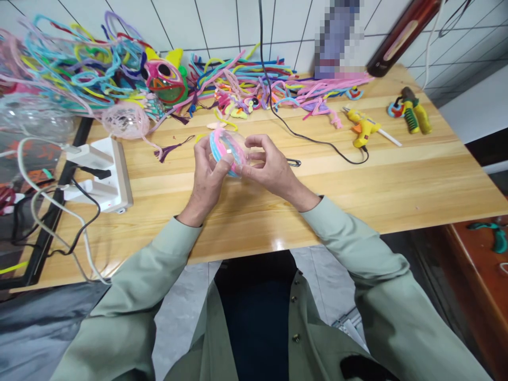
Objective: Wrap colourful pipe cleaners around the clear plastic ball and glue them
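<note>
A clear plastic ball (238, 142) wrapped with pink and blue pipe cleaners is held between both hands, just above the wooden table. My left hand (209, 172) grips its left side, the thumb pressed against the coloured bands. From the right, my right hand (270, 166) holds the ball with curved fingers and thumb. A dark metal tool, partly hidden behind my right hand (293, 163), lies on the table. Behind the ball lies a yellow pipe cleaner piece (226, 123). To the left rests a purple tassel (172, 149).
A yellow glue gun (363, 127) and green-and-yellow pliers (415, 114) lie at the right. Pipe cleaners (242, 74) pile along the tiled wall, beside a decorated ball (166, 79). A white power strip (115, 174) with cables stands left. A black cord (293, 129) crosses the table.
</note>
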`<state>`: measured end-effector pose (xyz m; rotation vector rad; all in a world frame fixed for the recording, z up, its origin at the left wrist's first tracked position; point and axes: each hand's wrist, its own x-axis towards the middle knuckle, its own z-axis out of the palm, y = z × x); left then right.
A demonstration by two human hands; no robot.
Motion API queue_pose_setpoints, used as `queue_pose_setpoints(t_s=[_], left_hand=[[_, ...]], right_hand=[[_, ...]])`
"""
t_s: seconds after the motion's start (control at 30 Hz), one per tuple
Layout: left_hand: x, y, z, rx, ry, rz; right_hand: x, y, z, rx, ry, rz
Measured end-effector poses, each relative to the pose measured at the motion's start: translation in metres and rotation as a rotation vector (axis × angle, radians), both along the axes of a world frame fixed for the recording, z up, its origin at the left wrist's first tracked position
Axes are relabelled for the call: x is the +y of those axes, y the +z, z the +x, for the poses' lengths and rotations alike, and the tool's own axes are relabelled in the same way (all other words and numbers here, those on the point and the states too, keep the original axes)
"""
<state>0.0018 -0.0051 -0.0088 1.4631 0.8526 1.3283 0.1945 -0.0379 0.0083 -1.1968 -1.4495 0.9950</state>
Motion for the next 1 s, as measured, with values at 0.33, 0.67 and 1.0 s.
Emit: queue_pose_setpoints(t_s=[0.33, 0.67, 1.0], left_hand=[[-0.0017, -0.0025, -0.0002, -0.005, -0.012, 0.024], [-0.0018, -0.0028, -0.0013, -0.094, -0.061, -0.040], [-0.0016, -0.0035, -0.0018, -0.076, -0.064, -0.029]], right_hand=[[-0.0014, -0.0003, -0.0018, 0.037, 0.015, -0.024], [-0.0023, -0.0017, -0.0037, 0.049, -0.003, 0.003], [-0.0051, -0.0001, -0.0057, 0.036, -0.022, 0.015]])
